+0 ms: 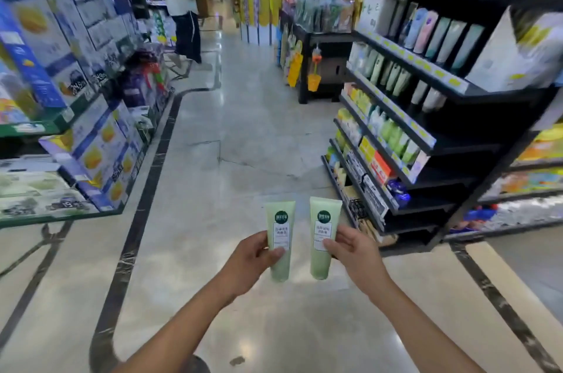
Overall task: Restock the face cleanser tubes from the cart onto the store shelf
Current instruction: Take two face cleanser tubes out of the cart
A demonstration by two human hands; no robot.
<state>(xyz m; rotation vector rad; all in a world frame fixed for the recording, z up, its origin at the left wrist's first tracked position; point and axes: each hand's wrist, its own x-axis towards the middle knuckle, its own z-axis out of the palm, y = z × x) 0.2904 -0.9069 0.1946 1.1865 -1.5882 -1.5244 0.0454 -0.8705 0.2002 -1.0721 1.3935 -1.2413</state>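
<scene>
L hand (253, 260) pinches one pale green cleanser tube (280, 240) w/ thumb over its label; R hand (355, 249) grips a second green tube (323, 237) the same way, both upright, side by side but apart, held over the floor (243, 134) of the aisle. Black store shelf (426, 141) w/ rows of tubes stands ahead to the right; stacked boxes (61, 46) line the left, and a person (182, 3) stands far down the aisle.

Black store shelf (450, 88), right of aisle: several tiers, yellow price tags along the rims. Pastel tubes (438, 37) stand in a row on an upper tier, pale green tubes (393, 77) on the tier below. Polished stone floor (243, 134) with dark inlaid strips.
</scene>
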